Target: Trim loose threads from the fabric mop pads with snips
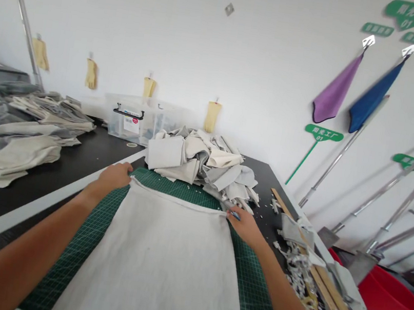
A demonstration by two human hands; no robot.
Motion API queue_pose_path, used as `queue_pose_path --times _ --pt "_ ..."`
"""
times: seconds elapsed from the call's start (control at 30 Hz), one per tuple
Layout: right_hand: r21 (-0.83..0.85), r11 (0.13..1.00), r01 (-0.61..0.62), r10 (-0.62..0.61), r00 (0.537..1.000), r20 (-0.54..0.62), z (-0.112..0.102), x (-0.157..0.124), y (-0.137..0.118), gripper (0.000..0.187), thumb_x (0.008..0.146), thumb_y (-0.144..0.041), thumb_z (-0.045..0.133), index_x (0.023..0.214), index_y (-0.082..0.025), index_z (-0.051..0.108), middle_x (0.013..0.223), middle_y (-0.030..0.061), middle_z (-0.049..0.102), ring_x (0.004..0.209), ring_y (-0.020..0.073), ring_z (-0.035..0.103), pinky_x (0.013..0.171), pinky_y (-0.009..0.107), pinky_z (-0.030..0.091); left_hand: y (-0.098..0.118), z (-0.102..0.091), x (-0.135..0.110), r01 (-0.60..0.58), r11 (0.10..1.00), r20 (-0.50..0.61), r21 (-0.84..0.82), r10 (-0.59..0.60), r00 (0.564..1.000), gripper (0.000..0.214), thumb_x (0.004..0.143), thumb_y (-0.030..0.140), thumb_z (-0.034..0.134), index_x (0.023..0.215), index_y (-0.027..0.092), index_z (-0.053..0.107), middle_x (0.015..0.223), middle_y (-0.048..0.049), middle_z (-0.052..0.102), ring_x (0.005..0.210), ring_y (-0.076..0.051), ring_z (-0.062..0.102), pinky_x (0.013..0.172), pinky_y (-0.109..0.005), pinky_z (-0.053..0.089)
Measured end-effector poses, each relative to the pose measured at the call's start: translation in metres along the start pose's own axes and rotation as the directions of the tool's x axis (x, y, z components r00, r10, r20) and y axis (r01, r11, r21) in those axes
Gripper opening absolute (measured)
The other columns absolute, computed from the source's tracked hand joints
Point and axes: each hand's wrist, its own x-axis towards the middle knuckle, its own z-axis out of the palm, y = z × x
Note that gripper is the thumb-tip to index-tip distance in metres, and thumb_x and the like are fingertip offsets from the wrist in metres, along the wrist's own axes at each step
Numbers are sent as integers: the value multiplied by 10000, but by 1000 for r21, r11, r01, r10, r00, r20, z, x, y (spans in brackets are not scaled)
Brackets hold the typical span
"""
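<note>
Black work surface [264,176] runs ahead of me, carrying a green gridded cutting mat [182,190] under a long pale grey fabric sheet [151,266], laid flat with its far hem within reach of both hands. A heap of crumpled grey and cream fabric offcuts [198,161] crowds the mat's far edge at 12 o'clock, leaving little open room beyond the hem. A wooden straightedge [339,309] and shredded pale scraps [299,267] lie at 2 o'clock, clear of the mat. My left hand [114,176] sits at 11 o'clock, its grip apart, pressing the hem's corner flat. My right hand [245,226], at 1 o'clock, brings its grip together on a slim blue marker-like item [235,215] at the opposite corner.
</note>
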Motion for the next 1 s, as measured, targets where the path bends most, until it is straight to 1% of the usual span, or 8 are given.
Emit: queue_pose_path --times 0.13,0.23,0.3,0.47,0.53,0.63,0.73,1.0 --pt "46 996 -79 82 995 -62 22 1 16 244 890 -329 513 1005 -234 707 976 40 699 914 220 637 785 286 431 54 18 -11 -149 986 227 -72 162 960 384 721 314 650 1087 201 648 958 -79 707 807 -238 651 693 -283 461" --pt "-7 979 -205 202 971 -126 31 -5 20 249 898 -386 533 1046 -265 693 944 38 700 877 222 646 721 272 410 113 38 -28 -256 909 423 -330 385 820 371 768 381 620 1107 235 663 950 -36 710 733 -199 644 629 -255 448" --pt "-47 963 -267 256 953 -162 34 -9 19 260 904 -416 529 1049 -275 693 903 44 702 832 222 647 671 267 383 150 56 -40 -364 834 437 -414 533 724 339 793 398 616 1085 240 686 936 -29 715 742 -195 646 639 -255 446" --pt "39 968 -247 249 967 -56 34 -15 16 190 842 -347 578 814 -226 721 781 40 685 736 188 617 620 246 357 211 113 -70 -562 753 334 -342 657 676 384 839 384 620 1164 187 673 992 -104 710 935 -273 646 842 -335 455" --pt "206 945 -254 250 967 50 33 -16 13 169 801 -332 610 791 -205 722 669 15 630 613 153 556 556 233 338 221 133 -79 -609 735 313 -297 678 665 416 851 411 619 1191 176 663 1059 -137 693 1028 -313 614 936 -391 429" --pt "479 804 -351 263 934 244 34 -17 7 233 783 -377 643 908 -190 701 486 -60 438 406 93 328 420 221 217 223 155 -90 -628 733 258 -261 680 686 350 853 429 620 1110 203 694 1103 -134 670 1076 -319 578 983 -418 401" --pt "611 683 -401 269 915 300 36 -18 -1 302 768 -401 681 979 -187 647 439 -102 342 362 73 224 370 220 118 216 164 -94 -584 732 206 -350 669 715 233 860 376 613 1003 222 713 996 -77 687 999 -260 592 949 -365 410" --pt "728 457 -511 149 851 503 33 -20 -16 491 771 -528 733 660 -222 365 504 -127 208 419 36 86 375 212 43 206 161 -96 -192 503 266 -843 699 664 232 840 309 597 964 140 698 890 -30 695 816 -172 611 729 -244 445"
